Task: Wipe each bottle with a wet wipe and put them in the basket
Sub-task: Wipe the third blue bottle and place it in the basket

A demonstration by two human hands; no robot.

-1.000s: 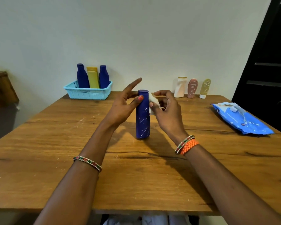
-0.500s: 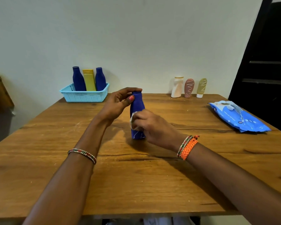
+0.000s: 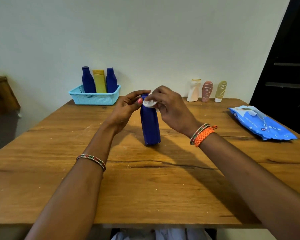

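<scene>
Here the wooden desk stands against a pale wall, with a dark doorway beyond its right edge. The blue bottle stands upright near the middle of the desk, a little toward the far edge. The left hand holds its top with curled fingers. The right hand pinches a white wet wipe against the bottle's neck. The light blue basket sits at the far left corner, holding two blue bottles and a yellow bottle. Three small bottles stand along the far edge toward the right. The blue wipe pack lies at the right edge. The near half of the desk carries only the forearms.
</scene>
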